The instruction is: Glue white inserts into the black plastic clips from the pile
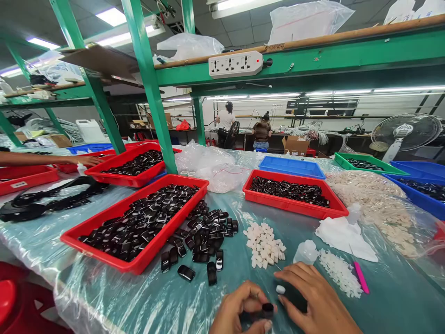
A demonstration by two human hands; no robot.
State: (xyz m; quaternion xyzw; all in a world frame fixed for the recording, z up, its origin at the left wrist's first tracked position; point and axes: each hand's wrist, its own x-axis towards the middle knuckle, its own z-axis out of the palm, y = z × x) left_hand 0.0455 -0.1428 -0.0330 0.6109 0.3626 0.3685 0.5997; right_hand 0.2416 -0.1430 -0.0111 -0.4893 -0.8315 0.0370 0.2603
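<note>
My left hand is closed around a small black plastic part at the table's near edge. My right hand curls beside it, fingertips pinching a small white piece right above the black part. Just ahead lie a loose heap of black parts and a small pile of white pieces. A large red tray full of black parts sits to the left of them.
Another red tray of black parts stands ahead right, with a blue tray behind it. A bag of white pieces, a small clear bottle, white cloth and pink tool lie right. Another person's arm reaches in at far left.
</note>
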